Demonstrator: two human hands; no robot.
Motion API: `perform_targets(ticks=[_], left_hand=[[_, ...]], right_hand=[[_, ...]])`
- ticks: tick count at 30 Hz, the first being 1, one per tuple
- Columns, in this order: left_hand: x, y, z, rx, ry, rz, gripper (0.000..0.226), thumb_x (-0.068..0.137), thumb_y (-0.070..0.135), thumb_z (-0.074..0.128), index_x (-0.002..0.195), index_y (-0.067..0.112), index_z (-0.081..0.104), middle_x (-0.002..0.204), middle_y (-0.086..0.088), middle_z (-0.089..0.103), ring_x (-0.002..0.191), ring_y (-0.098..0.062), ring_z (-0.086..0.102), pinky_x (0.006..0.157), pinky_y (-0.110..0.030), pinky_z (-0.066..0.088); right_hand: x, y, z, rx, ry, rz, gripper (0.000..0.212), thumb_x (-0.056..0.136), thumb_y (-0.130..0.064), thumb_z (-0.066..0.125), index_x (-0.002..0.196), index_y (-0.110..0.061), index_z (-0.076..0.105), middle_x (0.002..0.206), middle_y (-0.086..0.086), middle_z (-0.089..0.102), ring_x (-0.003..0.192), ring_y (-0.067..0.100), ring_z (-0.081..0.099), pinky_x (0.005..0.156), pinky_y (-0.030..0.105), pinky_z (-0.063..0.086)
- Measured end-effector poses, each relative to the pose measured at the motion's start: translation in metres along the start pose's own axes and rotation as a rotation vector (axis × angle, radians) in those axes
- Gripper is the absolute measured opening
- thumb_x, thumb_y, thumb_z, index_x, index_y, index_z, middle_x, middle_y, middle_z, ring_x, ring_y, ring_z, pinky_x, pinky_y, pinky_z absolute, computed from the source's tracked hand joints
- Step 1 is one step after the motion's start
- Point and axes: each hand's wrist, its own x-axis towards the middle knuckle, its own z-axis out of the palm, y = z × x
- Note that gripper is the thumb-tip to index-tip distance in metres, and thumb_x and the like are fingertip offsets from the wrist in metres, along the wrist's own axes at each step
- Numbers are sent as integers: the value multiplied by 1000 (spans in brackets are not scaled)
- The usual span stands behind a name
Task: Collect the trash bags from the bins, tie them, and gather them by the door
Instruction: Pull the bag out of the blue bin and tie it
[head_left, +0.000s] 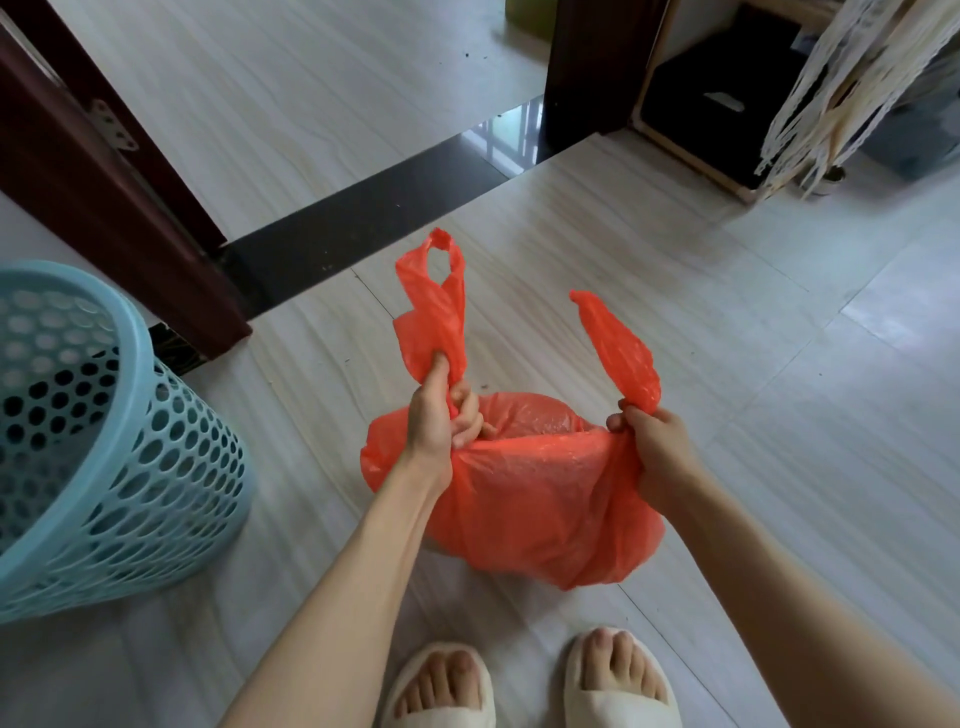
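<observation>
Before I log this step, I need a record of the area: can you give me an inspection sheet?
Surface: pale tiled floor, small dark specks.
Job's things: red bag on floor, untied; blue bin beside it, no liner visible.
Clutter: nothing seen.
Hands: left hand grips one handle; right hand pinches the other handle.
Cables: nothing seen.
Surroundings: dark door frame, black threshold, wooden shelf unit, hanging lace fabric.

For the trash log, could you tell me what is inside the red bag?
The red bag bulges, but its plastic hides the contents. Left hand and right hand grip its handles.
</observation>
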Motion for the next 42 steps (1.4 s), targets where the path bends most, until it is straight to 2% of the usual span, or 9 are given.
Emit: perform_targets(ticks=[5, 7, 11, 15, 19, 26, 34, 38, 42], left_hand=[[-2, -1, -15, -302, -130, -165, 27, 87, 28, 25, 82, 10, 44, 55, -2, 30, 47, -14, 32, 53, -25, 46], [-4, -3, -17, -360, -176, -205, 30, 86, 22, 23, 91, 5, 46, 62, -3, 31, 57, -15, 33, 52, -23, 50], [-1, -12, -12, -183, -104, -153, 25, 98, 10, 26, 86, 6, 48, 62, -1, 32, 57, -12, 35, 47, -18, 47], [1, -17, -3, -166, -34, 32, 33, 100, 10, 30, 72, 7, 46, 56, -6, 55, 55, -15, 57, 60, -24, 52], [1, -16, 1, -217, -4, 120, 27, 99, 17, 36, 76, 13, 50, 51, -2, 63, 61, -18, 68, 67, -28, 56], [4, -21, -4, 53, 78, 128, 29, 100, 18, 32, 85, 12, 56, 38, 14, 24, 32, -1, 22, 36, -13, 19], [6, -25, -3, 46, 25, -42, 30, 93, -2, 28, 69, 11, 42, 61, 0, 39, 36, -2, 32, 39, -12, 25], [9, -30, 5, 78, 143, 45, 12, 96, 0, 34, 96, 3, 45, 60, -4, 48, 32, -1, 34, 40, -13, 29], [12, -31, 1, 138, 192, 73, 13, 95, 3, 41, 84, 7, 45, 49, 5, 59, 33, -2, 37, 45, -18, 31]], right_hand=[[-10, -17, 4, 366, -10, -145, 14, 92, -8, 38, 81, -8, 45, 43, 4, 62, 67, 17, 73, 71, 36, 55], [-9, -19, 8, 366, -30, -191, 20, 94, -9, 36, 75, -9, 43, 37, -1, 51, 53, 17, 69, 66, 34, 56], [-9, -8, 14, 176, -78, -226, 16, 93, -17, 39, 77, -17, 39, 43, -10, 36, 34, 7, 36, 52, 25, 48], [-7, -2, 11, -66, -164, -148, 9, 72, -22, 43, 64, -19, 39, 51, -4, 41, 49, 11, 40, 54, 27, 37], [-9, 4, 10, -450, -130, -362, 32, 91, -5, 35, 65, -20, 45, 59, -1, 43, 52, 5, 41, 54, 20, 32], [-12, 4, 1, 151, -442, 29, 22, 96, -9, 40, 90, -1, 60, 62, -1, 71, 45, 6, 61, 51, 20, 56], [-12, 0, 6, 386, -356, -27, 21, 97, -12, 38, 86, -13, 55, 45, -3, 50, 44, 12, 55, 53, 24, 50], [-9, 4, 18, 197, -212, -98, 28, 95, -6, 33, 76, -14, 51, 56, -1, 34, 45, 10, 36, 54, 22, 32], [-13, -1, 17, 233, -396, -56, 31, 88, 8, 28, 71, -11, 45, 64, 2, 43, 49, 11, 40, 58, 25, 36]])
